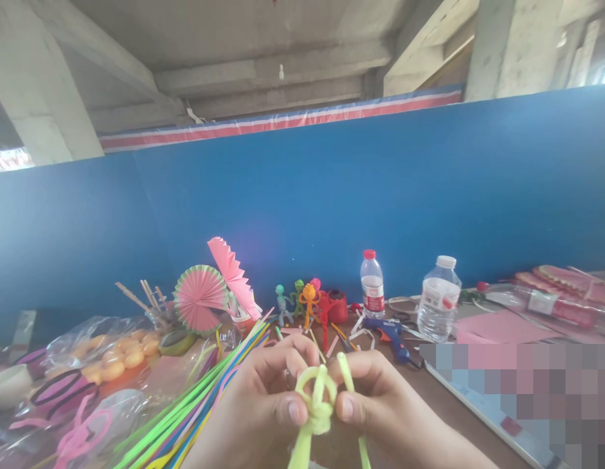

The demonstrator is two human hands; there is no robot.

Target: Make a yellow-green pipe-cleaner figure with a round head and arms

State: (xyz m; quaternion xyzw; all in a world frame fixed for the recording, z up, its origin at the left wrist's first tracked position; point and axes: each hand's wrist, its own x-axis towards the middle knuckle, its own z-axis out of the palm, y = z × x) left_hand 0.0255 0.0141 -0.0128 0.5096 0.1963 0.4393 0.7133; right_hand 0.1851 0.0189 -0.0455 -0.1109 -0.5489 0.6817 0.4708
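Observation:
A pale yellow fuzzy stem piece (320,417), bent into a loop with a wrapped knot, is held upright between my two hands at the bottom centre. My left hand (277,384) pinches the loop's left side between thumb and fingers. On the other side, my right hand (368,391) grips a strand of the same piece, its thumb close to the knot. Two ends hang below, and one short end sticks up by the right fingers. Behind the hands stand small fuzzy figures, among them an orange one (309,301) and a red one (324,312).
Colourful stems (185,410) lie left of my hands, near a pink fan (200,298) and bagged orange balls (121,358). Two bottles (372,286) (437,303) and a blue glue gun (393,335) sit behind right. Pink sheets (507,326) lie farther right.

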